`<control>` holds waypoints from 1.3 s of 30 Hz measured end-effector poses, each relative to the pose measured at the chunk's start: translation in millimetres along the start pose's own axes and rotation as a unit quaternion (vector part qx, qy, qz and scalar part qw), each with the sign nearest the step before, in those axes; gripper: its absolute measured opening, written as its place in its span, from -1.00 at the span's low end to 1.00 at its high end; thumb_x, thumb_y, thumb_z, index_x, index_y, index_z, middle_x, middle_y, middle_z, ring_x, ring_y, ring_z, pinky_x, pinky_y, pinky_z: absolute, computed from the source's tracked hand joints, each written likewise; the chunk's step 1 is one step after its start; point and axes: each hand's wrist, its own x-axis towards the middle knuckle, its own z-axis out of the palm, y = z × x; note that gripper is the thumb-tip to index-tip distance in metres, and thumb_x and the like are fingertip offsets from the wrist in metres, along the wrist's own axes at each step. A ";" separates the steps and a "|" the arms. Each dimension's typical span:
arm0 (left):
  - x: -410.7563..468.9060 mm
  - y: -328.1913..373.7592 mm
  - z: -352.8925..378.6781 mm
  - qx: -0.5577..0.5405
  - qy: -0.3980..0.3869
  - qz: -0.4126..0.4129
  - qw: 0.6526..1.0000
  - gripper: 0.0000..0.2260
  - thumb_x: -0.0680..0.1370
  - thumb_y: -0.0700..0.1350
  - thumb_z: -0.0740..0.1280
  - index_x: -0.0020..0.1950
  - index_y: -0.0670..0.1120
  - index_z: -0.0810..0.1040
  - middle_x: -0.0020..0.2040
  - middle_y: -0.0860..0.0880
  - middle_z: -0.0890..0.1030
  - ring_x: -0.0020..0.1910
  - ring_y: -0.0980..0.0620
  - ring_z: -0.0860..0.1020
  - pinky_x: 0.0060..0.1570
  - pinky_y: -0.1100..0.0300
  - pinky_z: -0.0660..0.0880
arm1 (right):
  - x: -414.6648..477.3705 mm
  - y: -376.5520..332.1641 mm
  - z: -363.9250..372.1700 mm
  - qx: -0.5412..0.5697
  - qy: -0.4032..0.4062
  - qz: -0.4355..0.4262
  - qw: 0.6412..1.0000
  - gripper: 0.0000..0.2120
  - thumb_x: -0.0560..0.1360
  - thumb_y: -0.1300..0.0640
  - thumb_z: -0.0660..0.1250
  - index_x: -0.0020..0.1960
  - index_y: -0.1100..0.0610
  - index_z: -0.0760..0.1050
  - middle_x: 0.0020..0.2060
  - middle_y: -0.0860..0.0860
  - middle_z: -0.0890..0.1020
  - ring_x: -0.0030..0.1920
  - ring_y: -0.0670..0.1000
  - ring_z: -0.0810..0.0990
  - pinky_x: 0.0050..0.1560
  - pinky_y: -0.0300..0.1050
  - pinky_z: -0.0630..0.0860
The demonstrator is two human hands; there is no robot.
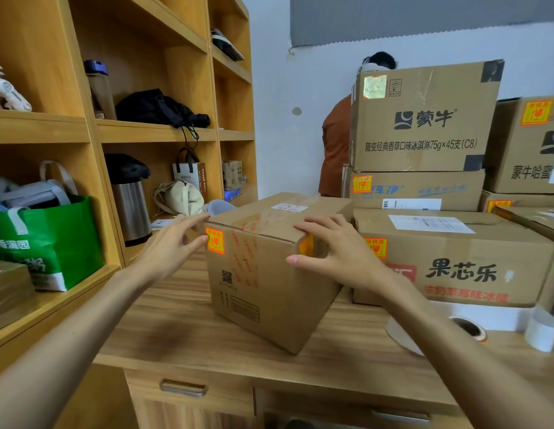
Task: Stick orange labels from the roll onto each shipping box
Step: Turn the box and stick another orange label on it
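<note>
A small cardboard box (269,274) stands corner-on in the middle of the wooden desk (189,335). It carries one orange label (215,240) on its left face and another orange label (306,245) on its right face. My left hand (173,243) is spread at the box's upper left corner, fingertips by the left label. My right hand (337,249) rests on the top right edge, fingers apart, thumb below the right label. The label roll (436,332) lies on the desk at right, partly behind my right forearm.
Stacked cartons fill the right side: a printed box (455,261) with an orange label, a flatter box (415,190) and a big carton (424,119) above. A person in a brown top (336,147) stands behind them. Wooden shelves (114,128) with bags stand left.
</note>
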 end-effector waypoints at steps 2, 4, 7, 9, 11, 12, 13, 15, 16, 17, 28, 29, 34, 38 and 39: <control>-6.8 6.0 2.2 -0.015 0.055 0.003 0.998 -0.57 0.65 0.01 0.31 0.52 0.15 0.37 0.15 0.09 0.46 -0.13 0.11 0.53 -0.11 0.01 0.61 | 5.8 -16.9 11.7 -0.059 0.033 -0.008 0.998 -0.26 0.39 -0.53 0.13 0.43 -0.16 0.40 0.40 -0.13 0.44 0.35 -0.04 0.30 0.34 0.00 0.26; -15.7 17.1 4.2 -0.048 0.096 0.032 0.994 -0.61 0.66 0.00 0.29 0.49 0.12 0.41 0.18 0.10 0.44 -0.14 0.11 0.53 -0.13 0.04 0.58 | 14.3 -34.8 27.3 -0.093 0.057 0.003 0.994 -0.27 0.40 -0.55 0.09 0.40 -0.15 0.44 0.35 -0.09 0.49 0.30 0.00 0.34 0.28 -0.01 0.26; -27.9 34.1 5.5 -0.068 0.091 0.076 0.991 -0.62 0.65 0.13 0.20 0.48 0.16 0.42 0.33 0.15 0.41 -0.08 0.14 0.51 -0.14 0.10 0.55 | 28.7 -59.2 46.3 -0.084 0.069 0.006 0.994 -0.34 0.47 -0.48 0.11 0.35 -0.09 0.49 0.30 -0.08 0.53 0.26 0.02 0.35 0.23 -0.02 0.28; -34.3 38.1 6.9 -0.067 0.083 0.091 0.990 -0.55 0.61 0.26 0.12 0.45 0.19 0.45 0.39 0.19 0.38 0.05 0.17 0.49 -0.06 0.08 0.52 | 35.8 -70.1 44.5 -0.010 0.059 -0.012 0.998 -0.46 0.54 -0.36 0.17 0.34 -0.05 0.52 0.31 -0.09 0.55 0.28 0.00 0.37 0.27 -0.04 0.30; -37.8 34.3 8.0 -0.061 0.082 0.073 0.992 -0.48 0.55 0.38 0.11 0.43 0.19 0.46 0.39 0.20 0.36 0.13 0.18 0.47 0.00 0.06 0.51 | 38.7 -69.7 34.3 0.111 0.040 -0.005 0.993 -0.54 0.58 -0.22 0.25 0.36 -0.01 0.51 0.32 -0.09 0.55 0.32 -0.06 0.42 0.35 -0.03 0.34; -39.0 30.3 8.1 -0.055 0.083 0.057 0.993 -0.44 0.52 0.43 0.13 0.43 0.19 0.45 0.39 0.20 0.36 0.12 0.17 0.49 0.00 0.07 0.52 | 38.4 -65.2 28.5 0.149 0.037 0.010 0.988 -0.55 0.58 -0.19 0.28 0.38 -0.01 0.49 0.33 -0.09 0.54 0.33 -0.09 0.43 0.36 -0.02 0.36; -40.0 25.0 8.1 -0.046 0.083 0.042 0.995 -0.40 0.49 0.46 0.14 0.43 0.20 0.43 0.39 0.19 0.34 0.07 0.16 0.52 -0.04 0.09 0.53 | 38.1 -56.3 24.2 0.160 0.049 0.030 0.985 -0.55 0.57 -0.18 0.30 0.39 -0.02 0.48 0.33 -0.10 0.54 0.33 -0.10 0.44 0.36 -0.02 0.37; -42.0 14.7 6.7 -0.026 0.086 0.025 0.996 -0.38 0.46 0.48 0.19 0.44 0.23 0.40 0.40 0.18 0.33 -0.06 0.18 0.53 -0.13 0.11 0.55 | 36.8 -31.9 17.2 0.138 0.095 0.087 0.982 -0.51 0.55 -0.19 0.32 0.39 0.02 0.46 0.32 -0.05 0.51 0.30 -0.07 0.46 0.33 0.00 0.42; -42.1 9.5 5.9 -0.026 0.087 0.020 0.996 -0.39 0.47 0.47 0.23 0.45 0.24 0.39 0.39 0.17 0.33 -0.09 0.18 0.53 -0.15 0.11 0.55 | 35.7 -18.2 14.0 0.123 0.121 0.122 0.977 -0.49 0.53 -0.19 0.34 0.37 0.06 0.45 0.31 -0.01 0.49 0.29 -0.03 0.46 0.32 0.02 0.44; -42.2 4.6 5.4 -0.035 0.085 0.011 0.996 -0.41 0.48 0.44 0.28 0.45 0.25 0.38 0.38 0.16 0.35 -0.09 0.18 0.53 -0.14 0.09 0.55 | 34.0 -5.4 11.8 0.111 0.142 0.156 0.971 -0.46 0.52 -0.19 0.36 0.36 0.11 0.44 0.28 0.03 0.47 0.27 0.01 0.46 0.31 0.02 0.45; -56.7 -5.3 25.3 -0.309 0.027 -0.118 0.943 -0.14 0.42 0.12 0.54 0.61 0.22 0.13 0.46 0.07 0.44 0.35 0.10 0.46 0.33 0.07 0.43 | -34.1 39.5 26.7 0.226 0.054 0.268 0.935 -0.19 0.38 -0.29 0.46 0.48 0.09 0.34 0.27 -0.03 0.55 0.19 -0.07 0.54 0.08 -0.22 0.50; -59.3 -4.2 29.3 -0.334 0.019 -0.138 0.932 -0.11 0.41 0.09 0.55 0.62 0.20 0.13 0.47 0.04 0.44 0.37 0.09 0.44 0.38 0.05 0.39 | -36.9 40.9 30.6 0.256 0.034 0.264 0.929 -0.21 0.38 -0.25 0.48 0.48 0.07 0.34 0.25 -0.06 0.58 0.16 -0.12 0.56 0.01 -0.32 0.50; -72.5 -5.6 45.1 -0.352 -0.045 -0.161 0.921 0.03 0.21 0.25 0.66 0.57 0.22 0.22 0.41 0.10 0.52 0.41 0.05 0.44 0.43 -0.07 0.37 | -44.7 47.5 47.0 0.325 -0.016 0.247 0.913 -0.34 0.41 -0.09 0.53 0.42 -0.05 0.34 0.15 -0.21 0.60 0.18 -0.20 0.56 0.06 -0.32 0.52; -72.0 -0.5 42.4 -0.355 -0.043 -0.159 0.920 0.07 0.12 0.30 0.63 0.56 0.20 0.25 0.34 0.17 0.55 0.36 0.08 0.47 0.39 -0.08 0.40 | -44.7 44.1 49.7 0.333 0.012 0.232 0.914 -0.39 0.45 0.03 0.52 0.42 0.00 0.36 0.10 -0.21 0.61 0.09 -0.30 0.57 0.04 -0.36 0.55; -71.8 1.1 40.0 -0.358 -0.039 -0.152 0.920 0.03 0.16 0.27 0.64 0.55 0.20 0.27 0.29 0.23 0.57 0.32 0.15 0.49 0.36 -0.04 0.43 | -43.9 43.0 49.0 0.332 0.024 0.231 0.914 -0.41 0.44 0.02 0.52 0.40 -0.01 0.38 0.10 -0.19 0.63 0.10 -0.27 0.58 0.12 -0.27 0.57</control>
